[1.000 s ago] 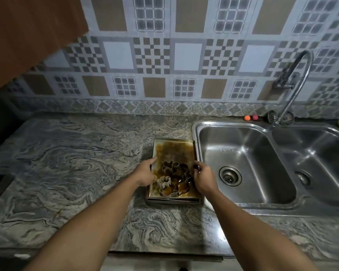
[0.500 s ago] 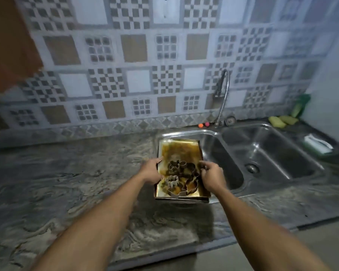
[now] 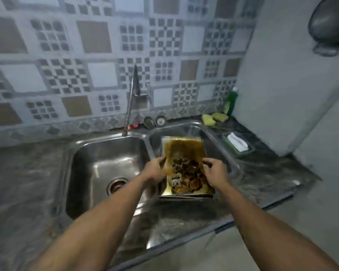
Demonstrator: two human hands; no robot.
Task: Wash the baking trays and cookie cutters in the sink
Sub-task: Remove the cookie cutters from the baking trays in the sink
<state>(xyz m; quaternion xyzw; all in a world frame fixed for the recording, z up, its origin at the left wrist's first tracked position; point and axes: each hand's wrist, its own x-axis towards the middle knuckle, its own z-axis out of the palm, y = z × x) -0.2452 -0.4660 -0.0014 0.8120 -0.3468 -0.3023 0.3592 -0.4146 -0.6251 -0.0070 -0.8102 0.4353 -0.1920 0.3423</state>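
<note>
A stack of stained, brown-crusted baking trays (image 3: 181, 148) hangs over the right basin of the double steel sink (image 3: 106, 139), tilted with its far end higher. Several metal cookie cutters (image 3: 186, 176) lie piled on the near half of the top tray. My left hand (image 3: 155, 171) grips the trays' left edge. My right hand (image 3: 214, 171) grips the right edge. The left basin, with its drain (image 3: 116, 185), holds nothing.
A flexible tap (image 3: 132, 100) rises behind the sink divider, with two drain strainers (image 3: 155, 121) beside its base. Yellow sponges (image 3: 213, 118) and a green soap bottle (image 3: 231, 100) sit at the back right. A soap dish (image 3: 238, 144) lies right of the sink, by a wall.
Both hands lifted the trays with the cutters off the counter and carried them right, across the left basin, to over the right basin. The view swung right with them.
</note>
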